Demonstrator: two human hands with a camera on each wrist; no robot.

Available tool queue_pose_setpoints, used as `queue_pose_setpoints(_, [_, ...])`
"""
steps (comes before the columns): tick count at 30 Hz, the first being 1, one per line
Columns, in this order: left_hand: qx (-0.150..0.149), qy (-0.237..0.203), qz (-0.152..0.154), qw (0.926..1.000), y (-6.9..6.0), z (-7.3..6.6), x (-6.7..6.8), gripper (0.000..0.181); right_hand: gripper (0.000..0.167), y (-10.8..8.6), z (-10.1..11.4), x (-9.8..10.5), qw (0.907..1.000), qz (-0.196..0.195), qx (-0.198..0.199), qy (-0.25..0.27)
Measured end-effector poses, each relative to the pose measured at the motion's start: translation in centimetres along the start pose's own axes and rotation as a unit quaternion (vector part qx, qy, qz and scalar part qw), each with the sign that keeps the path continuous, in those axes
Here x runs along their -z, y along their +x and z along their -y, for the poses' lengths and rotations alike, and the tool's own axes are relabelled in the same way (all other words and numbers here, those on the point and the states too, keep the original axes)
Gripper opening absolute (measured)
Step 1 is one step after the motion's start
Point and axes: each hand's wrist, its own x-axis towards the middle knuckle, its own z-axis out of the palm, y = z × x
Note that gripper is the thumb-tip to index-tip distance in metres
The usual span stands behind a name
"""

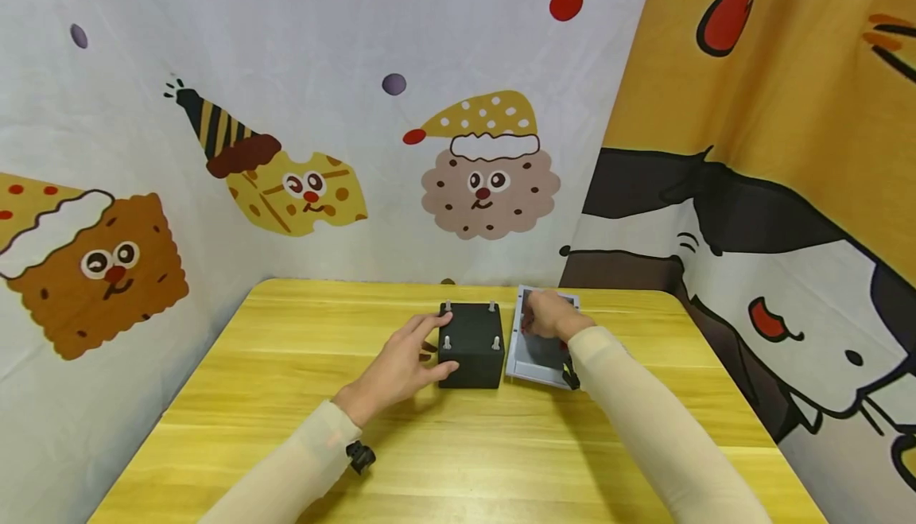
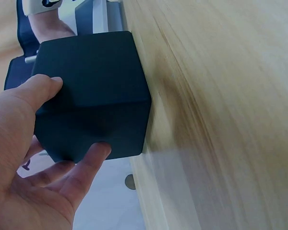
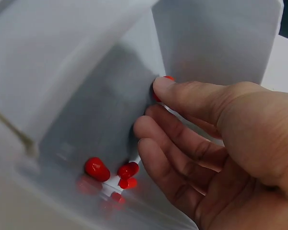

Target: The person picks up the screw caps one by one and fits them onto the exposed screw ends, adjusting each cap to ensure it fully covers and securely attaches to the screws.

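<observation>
A black box stands on the table, with several small grey posts sticking up from its top. My left hand holds the box by its left side, the thumb on the front face and a fingertip at the far top corner. Inside a grey tray just right of the box, my right hand pinches a small red cap between thumb and forefinger, mostly covered by the thumb. More small red pieces lie on the tray's floor in the right wrist view.
The yellow wood-grain table carries the box and tray near its far edge. Behind it hangs a white cloth with cartoon prints, and an orange patterned cloth covers the right side. A black strap shows at the left wrist.
</observation>
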Motion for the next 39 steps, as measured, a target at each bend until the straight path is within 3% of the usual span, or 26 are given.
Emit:
queue_pose_setpoints(13, [0.006,-0.038,0.014,0.9992,-0.1,0.1,0.3,0.085,0.002,0.0,-0.9,-0.3,0.9978,-0.034,0.056,-0.007])
queue_pose_setpoints(19, [0.001,-0.068,0.023,0.9974,-0.2,0.1,0.4,0.085,0.006,-0.5,-0.2,0.1,0.9993,-0.025,0.026,0.006])
queue_pose_setpoints(23, [-0.004,-0.082,0.029,0.9962,0.0,0.1,0.4,0.084,0.006,-1.4,-0.4,0.3,0.9985,-0.037,0.035,0.02])
queue_pose_setpoints(39, [-0.003,-0.073,0.038,0.9966,0.1,0.1,0.4,0.084,0.006,-3.1,-0.6,0.2,0.9938,-0.08,0.064,0.043])
